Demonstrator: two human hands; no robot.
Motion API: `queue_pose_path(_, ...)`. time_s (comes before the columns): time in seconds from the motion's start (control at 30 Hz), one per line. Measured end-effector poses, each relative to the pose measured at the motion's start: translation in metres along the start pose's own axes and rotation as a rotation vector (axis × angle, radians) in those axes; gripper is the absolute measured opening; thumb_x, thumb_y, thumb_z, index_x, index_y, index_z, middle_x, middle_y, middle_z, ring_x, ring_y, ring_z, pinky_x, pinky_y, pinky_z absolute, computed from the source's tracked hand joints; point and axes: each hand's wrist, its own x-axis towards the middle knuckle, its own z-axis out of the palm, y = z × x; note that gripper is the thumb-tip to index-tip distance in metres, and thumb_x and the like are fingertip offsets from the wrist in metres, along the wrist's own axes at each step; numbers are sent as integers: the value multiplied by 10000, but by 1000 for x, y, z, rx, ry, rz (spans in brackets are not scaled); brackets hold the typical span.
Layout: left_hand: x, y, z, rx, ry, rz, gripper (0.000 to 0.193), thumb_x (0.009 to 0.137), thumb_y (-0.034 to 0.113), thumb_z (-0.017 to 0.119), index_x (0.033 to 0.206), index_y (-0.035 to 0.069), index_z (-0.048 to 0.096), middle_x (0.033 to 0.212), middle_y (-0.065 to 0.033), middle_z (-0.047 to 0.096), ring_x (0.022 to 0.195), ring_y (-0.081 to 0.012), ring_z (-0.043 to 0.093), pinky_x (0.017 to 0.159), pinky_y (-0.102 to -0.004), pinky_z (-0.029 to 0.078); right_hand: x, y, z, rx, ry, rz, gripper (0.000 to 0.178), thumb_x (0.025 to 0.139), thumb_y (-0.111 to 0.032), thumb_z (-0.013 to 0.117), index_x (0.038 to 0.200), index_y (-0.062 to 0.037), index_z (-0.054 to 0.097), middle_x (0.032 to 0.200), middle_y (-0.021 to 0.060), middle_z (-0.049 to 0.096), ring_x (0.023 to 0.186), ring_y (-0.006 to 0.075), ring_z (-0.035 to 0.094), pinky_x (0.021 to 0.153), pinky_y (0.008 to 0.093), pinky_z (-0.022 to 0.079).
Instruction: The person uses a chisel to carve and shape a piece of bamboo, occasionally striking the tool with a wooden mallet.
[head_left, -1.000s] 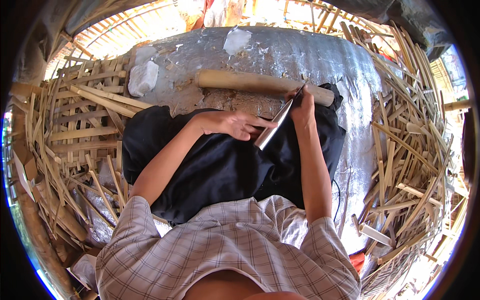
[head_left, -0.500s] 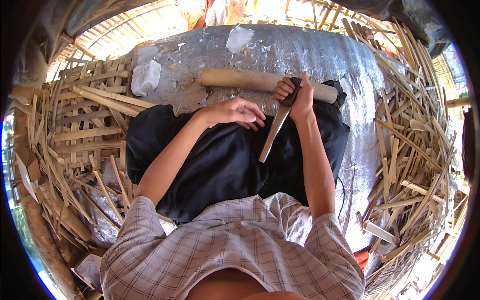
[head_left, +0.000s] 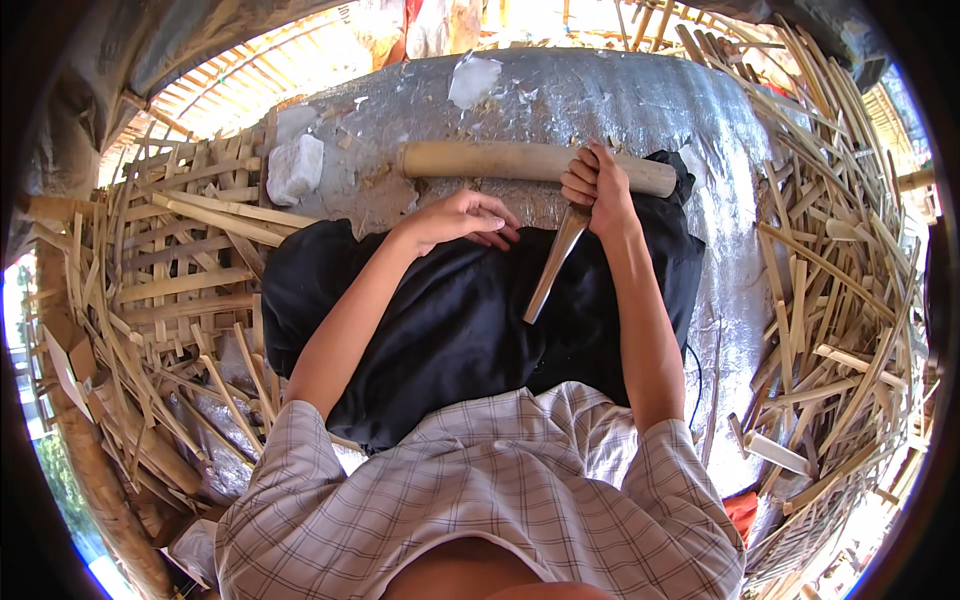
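Note:
My right hand (head_left: pixel 597 188) is wrapped round the handle of a knife (head_left: pixel 556 262). The knife's long metal blade slants down to the left over the black cloth (head_left: pixel 420 325) on my lap; its handle is mostly hidden in my fist. Just beyond this hand a thick bamboo pole (head_left: pixel 480 160) lies crosswise on the silvery sheet. My left hand (head_left: pixel 465 220) hovers over the far edge of the black cloth, its fingers loosely curled and apart, holding nothing. It is near the pole but not touching it.
A white block (head_left: pixel 295 170) rests on the silvery sheet (head_left: pixel 600 95) at far left. Split bamboo strips (head_left: pixel 830 320) are heaped on the right. A woven bamboo lattice (head_left: pixel 190 245) stands on the left, with loose strips across it.
My right hand has closed more fully round the knife handle, its fingers now curled over it. My left hand has barely moved, and the view has shifted slightly.

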Motion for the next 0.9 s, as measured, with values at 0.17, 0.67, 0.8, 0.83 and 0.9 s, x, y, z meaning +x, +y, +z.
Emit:
queue_pose_path(0.17,-2,4,1,22,4,-12,345,992,237,616,1244,4,644,1207,-148,711,1051,-229,717,928,-332,543,-2,2,7,-65,107,-21,405,1052,-324,469,691,-187,348,560,-77,201,442,63,188,400,251,151)
queue_pose_path(0.67,14,-3,38,-269,-111,199,392,1009,191,629,1338,15,509,1215,-163,650,1129,-275,665,1032,-415,501,-16,24,47,-320,-332,-23,897,985,-760,199,1283,11,548,1205,164,610,1204,315,571,1034,445,458)
queue_pose_path(0.8,15,-6,39,-299,-28,191,402,1006,200,632,1335,19,487,1114,-168,671,1100,-302,677,1018,-443,507,-9,32,34,-623,-323,-58,927,992,-755,204,1438,12,474,1374,201,562,1326,297,502,1115,472,400)
queue_pose_path(0.83,16,-8,39,-312,16,185,397,1005,197,630,1330,19,487,1099,-168,674,1103,-307,677,1018,-449,508,-7,34,30,-651,-309,-49,927,993,-755,206,1438,13,471,1374,202,562,1324,294,504,1116,475,398)
queue_pose_path(0.9,18,-14,37,-530,85,169,318,986,204,635,1235,32,537,959,-120,648,963,-280,671,934,-453,519,-6,36,29,-671,-326,9,833,1014,-701,316,1427,5,471,1286,164,600,1209,241,575,1036,415,473)
